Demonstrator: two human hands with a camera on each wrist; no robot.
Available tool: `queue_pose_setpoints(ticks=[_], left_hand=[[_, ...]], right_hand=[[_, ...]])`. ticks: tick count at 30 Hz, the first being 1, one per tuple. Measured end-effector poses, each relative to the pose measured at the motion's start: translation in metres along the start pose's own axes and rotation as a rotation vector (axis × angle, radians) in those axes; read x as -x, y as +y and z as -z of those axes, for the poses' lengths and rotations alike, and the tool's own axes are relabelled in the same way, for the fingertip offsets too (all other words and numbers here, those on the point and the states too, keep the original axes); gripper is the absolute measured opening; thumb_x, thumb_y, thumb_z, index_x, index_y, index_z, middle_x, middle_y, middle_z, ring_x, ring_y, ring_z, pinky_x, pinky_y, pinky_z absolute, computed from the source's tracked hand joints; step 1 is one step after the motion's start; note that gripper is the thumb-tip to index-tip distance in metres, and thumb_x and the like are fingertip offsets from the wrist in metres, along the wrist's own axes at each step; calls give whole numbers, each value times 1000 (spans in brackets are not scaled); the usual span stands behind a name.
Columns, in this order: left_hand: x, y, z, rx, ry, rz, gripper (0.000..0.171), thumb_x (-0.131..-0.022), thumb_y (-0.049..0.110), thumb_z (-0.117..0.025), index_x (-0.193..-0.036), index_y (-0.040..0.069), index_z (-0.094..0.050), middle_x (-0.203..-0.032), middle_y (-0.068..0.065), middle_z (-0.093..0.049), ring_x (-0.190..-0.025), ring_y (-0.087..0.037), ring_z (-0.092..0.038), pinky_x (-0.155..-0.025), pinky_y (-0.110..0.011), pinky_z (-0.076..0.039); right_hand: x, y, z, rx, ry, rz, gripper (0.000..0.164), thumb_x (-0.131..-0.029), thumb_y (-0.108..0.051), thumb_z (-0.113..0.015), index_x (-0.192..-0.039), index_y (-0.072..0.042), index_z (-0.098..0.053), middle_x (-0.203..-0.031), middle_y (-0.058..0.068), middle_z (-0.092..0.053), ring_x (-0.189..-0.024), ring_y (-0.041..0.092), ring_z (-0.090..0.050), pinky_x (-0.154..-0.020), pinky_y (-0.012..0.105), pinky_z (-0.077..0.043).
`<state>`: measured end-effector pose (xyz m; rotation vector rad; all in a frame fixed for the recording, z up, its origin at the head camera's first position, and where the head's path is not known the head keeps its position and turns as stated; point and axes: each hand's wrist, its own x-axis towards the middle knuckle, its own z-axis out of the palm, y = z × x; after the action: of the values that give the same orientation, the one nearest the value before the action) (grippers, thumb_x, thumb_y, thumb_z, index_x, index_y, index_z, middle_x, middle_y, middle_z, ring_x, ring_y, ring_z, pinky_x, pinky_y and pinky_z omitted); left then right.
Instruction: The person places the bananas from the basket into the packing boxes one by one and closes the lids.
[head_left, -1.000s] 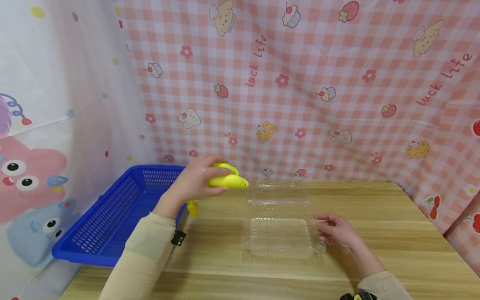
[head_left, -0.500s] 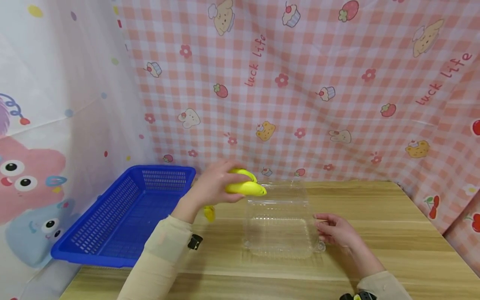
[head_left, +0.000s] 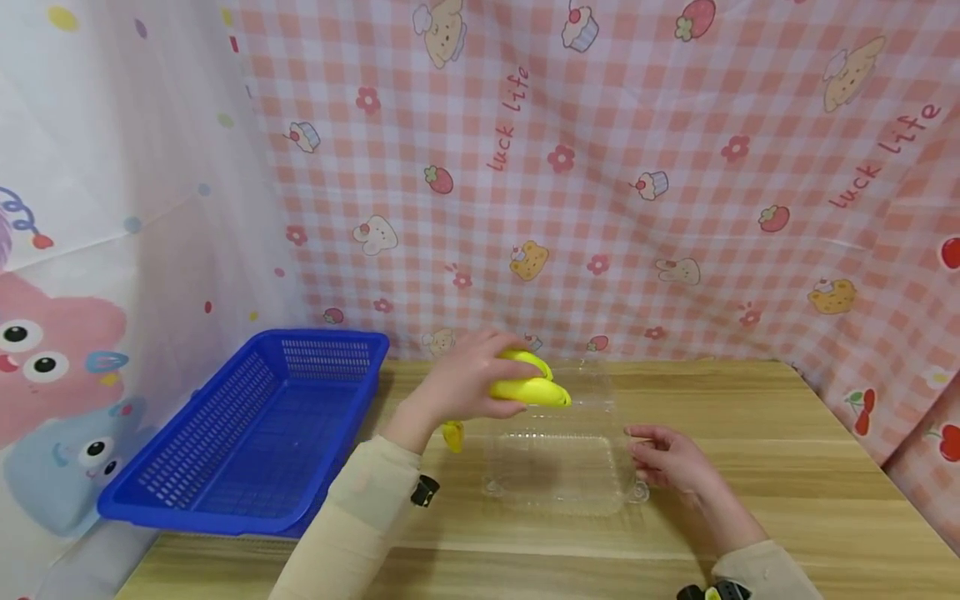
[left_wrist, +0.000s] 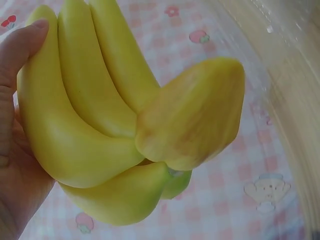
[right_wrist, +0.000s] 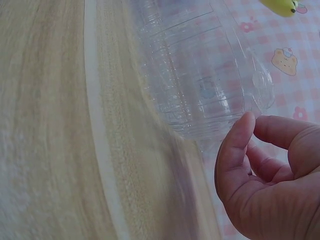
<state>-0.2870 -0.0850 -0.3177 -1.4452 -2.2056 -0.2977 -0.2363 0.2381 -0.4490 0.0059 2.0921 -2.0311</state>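
Note:
A bunch of yellow bananas is gripped from above by my left hand, over the rear part of a transparent plastic clamshell box. In the left wrist view the thumb lies along an outer banana, and the thick stem end points toward the camera. The box sits on the table with its lid raised at the back. At its right side, my right hand pinches the edge between thumb and finger, as the right wrist view shows close to the box wall.
To the left stands a blue plastic basket with perforated sides. The wooden table runs back to a pink checked cloth, and a white printed cloth hangs along the left.
My left hand has carried the bananas rightward and slightly down, from beside the basket to over the box. The right hand and the box have stayed in place.

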Motion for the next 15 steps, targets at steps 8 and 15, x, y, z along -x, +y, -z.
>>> queue_pose_setpoints(ticks=[8,15], left_hand=[[-15,12,-10,17,-59,-6,38,-79,35,-82,-114,22,-74,-128,-6,-61,-115,-23,-55,-96,-39,-45],[-32,23,-19,34,-119,-6,38,-81,36,-80,-117,25,-73,-132,-4,-59,-117,-22,-53,-97,-38,-44]], right_hand=[[0,0,0,-1,-8,4,39,-99,-2,-55,-134,13,-46,-87,3,-56,-75,10,-59,-65,22,-55],[0,0,0,-2,-1,2,42,-99,-1,-55,-135,16,-43,-86,2,-56,-74,9,-58,-65,22,-55]])
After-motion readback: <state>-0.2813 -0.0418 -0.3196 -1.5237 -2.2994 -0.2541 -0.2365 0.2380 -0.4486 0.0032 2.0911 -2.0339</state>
